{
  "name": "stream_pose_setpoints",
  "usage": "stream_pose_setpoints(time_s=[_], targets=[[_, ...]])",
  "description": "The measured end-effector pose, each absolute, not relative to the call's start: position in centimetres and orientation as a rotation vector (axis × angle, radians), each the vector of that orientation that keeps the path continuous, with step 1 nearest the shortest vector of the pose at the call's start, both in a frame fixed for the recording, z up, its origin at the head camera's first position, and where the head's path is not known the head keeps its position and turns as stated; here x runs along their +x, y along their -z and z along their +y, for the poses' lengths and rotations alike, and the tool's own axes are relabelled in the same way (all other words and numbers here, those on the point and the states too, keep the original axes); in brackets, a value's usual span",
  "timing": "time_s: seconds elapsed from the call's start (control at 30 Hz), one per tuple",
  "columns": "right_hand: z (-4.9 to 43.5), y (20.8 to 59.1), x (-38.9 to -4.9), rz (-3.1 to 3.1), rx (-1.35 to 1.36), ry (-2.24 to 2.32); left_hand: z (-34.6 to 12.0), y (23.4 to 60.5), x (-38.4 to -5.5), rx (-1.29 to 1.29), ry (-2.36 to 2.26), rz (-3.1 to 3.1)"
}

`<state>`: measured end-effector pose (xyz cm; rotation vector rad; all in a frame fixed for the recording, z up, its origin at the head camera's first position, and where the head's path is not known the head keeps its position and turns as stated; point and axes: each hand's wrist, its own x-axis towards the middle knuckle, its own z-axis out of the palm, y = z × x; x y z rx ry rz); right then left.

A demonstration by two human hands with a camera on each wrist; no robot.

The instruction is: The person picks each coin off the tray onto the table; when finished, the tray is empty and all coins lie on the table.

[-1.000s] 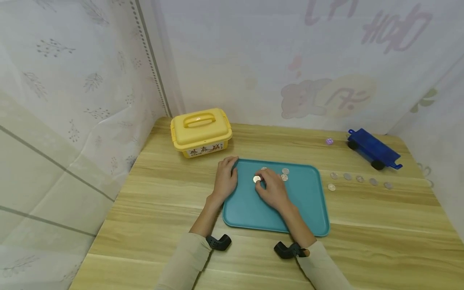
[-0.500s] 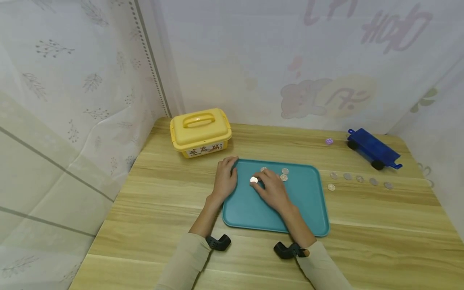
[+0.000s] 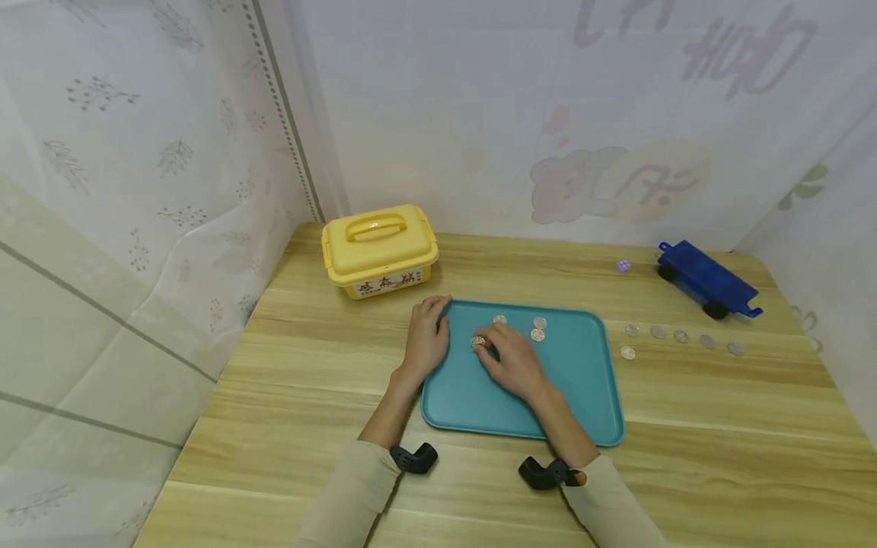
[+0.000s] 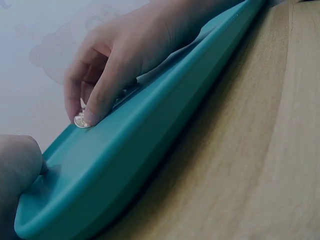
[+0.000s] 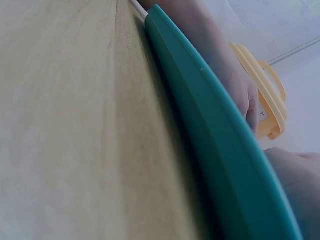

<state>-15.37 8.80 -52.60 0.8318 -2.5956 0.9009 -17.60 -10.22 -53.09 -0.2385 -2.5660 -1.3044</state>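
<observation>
We couldn't read the label (image 3: 389,282). Our right hand (image 3: 512,359) pinched a coin (image 3: 477,342) between fingertips (image 4: 95,116); our left hand (image 3: 425,346) loosely touched the tray (image 3: 473,403).

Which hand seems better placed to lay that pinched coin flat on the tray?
Probably the right hand: it pinches the coin within the tray's rim. The left hand rests at the tray's left edge, with no coin visible in it.

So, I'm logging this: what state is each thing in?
Teal tray: flat, face up
Left hand: touching tray's edge
Right hand: pinching one coin
Three tray coins: lying flat
Six outer coins: lying flat
Yellow box: lid on
Blue cart: upright on wheels
Purple die: top unreadable
</observation>
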Motion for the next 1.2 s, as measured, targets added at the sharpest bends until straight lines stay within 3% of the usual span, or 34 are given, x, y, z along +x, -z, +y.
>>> stream_pose_setpoints(time_s=[0.9, 1.2], targets=[[8.9, 52.6, -15.0, -2.618, 0.87, -1.032, -10.3, 53.0, -17.4, -0.237, 1.312, -2.573], [10.9, 51.1, -14.8, -2.599, 0.762, -1.161, -10.2, 53.0, -17.6, -0.24, 1.324, -2.561]])
